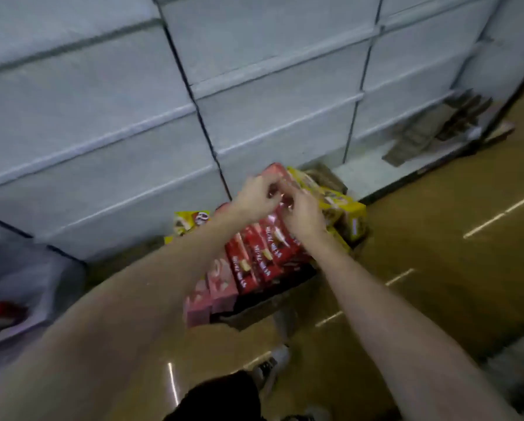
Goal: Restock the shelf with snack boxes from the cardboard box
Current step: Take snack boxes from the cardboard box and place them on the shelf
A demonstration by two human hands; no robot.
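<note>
At the bottom of the view, nearest the camera, a dark-clad knee and a pale shoe point(271, 364) stand on the brown floor point(437, 238), and both bare forearms run up and away from there toward the stock. They converge on one spot. The left hand point(259, 197) and the right hand point(300, 215) sit almost touching over the top end of a red snack box point(277, 177), fingers curled around its upper edge — the left from the left side, the right from the right and slightly lower. Motion blur hides the fingertips, so how firmly either one pinches is unclear.

The held box stands at the far end of a row of red snack boxes point(254, 259) packed upright in the cardboard box point(254, 311); pink ones point(221, 293) sit at the near end and yellow boxes point(346, 214) just beside on the right. Each box's long axis runs up toward the hands, so I judge the coming move to be a straight pull upward along that axis. Neither hand is clearly nearer; both share it.

Beyond, the shelf point(133, 141) rises directly behind the carton — pale, bare tiers to the left and above the hands — so the lifted box would travel forward and up. Far right, flattened cardboard point(421, 135) lies on the lowest tier.
</note>
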